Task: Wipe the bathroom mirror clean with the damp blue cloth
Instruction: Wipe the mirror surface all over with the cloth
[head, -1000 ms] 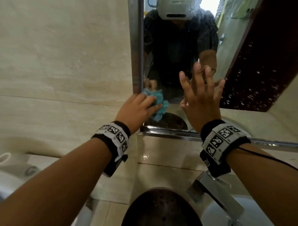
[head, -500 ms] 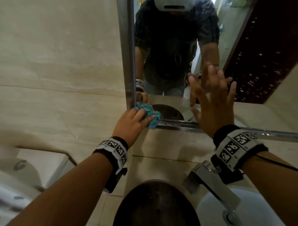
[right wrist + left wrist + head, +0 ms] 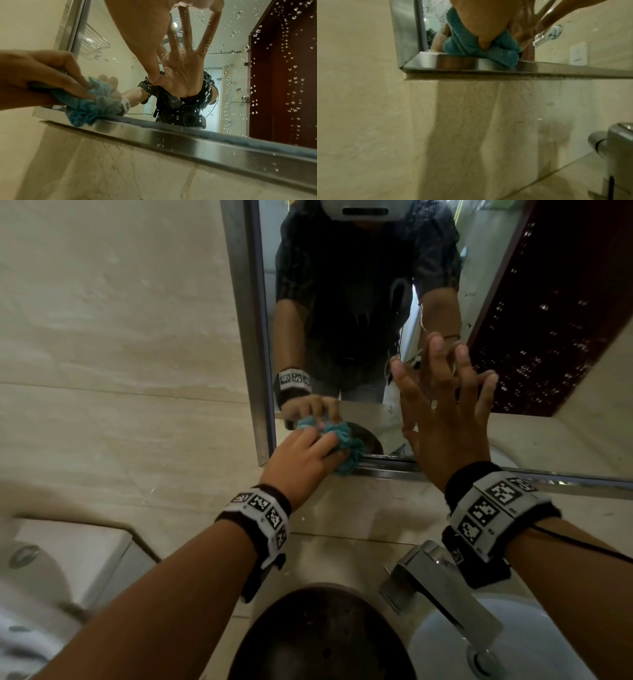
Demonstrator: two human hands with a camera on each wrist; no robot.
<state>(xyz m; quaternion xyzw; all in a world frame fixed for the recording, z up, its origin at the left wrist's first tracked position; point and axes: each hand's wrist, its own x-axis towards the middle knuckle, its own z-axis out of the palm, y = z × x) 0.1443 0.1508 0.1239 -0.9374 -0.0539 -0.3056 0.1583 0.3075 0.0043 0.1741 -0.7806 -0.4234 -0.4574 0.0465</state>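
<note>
The crumpled blue cloth (image 3: 346,446) is bunched in my left hand (image 3: 305,460), whose fingers curl round it. It is pressed against the glass at the mirror's (image 3: 359,302) bottom left corner and hangs over the lower steel frame (image 3: 383,470). The left wrist view shows the cloth (image 3: 471,44) sitting on the frame ledge (image 3: 505,66). My right hand (image 3: 445,419) lies flat on the glass further right, fingers spread and holding nothing. Water drops speckle the mirror (image 3: 240,67) to the right of the cloth (image 3: 92,106).
A chrome tap (image 3: 442,583) and a white basin (image 3: 445,645) sit below my right wrist. A dark round bowl (image 3: 318,638) is at the bottom centre. A white toilet cistern (image 3: 68,559) stands at the left, and beige stone tile surrounds the mirror.
My left hand carried the cloth down the glass to the bottom left corner, then slightly right along the lower frame. The right hand stayed flat on the mirror.
</note>
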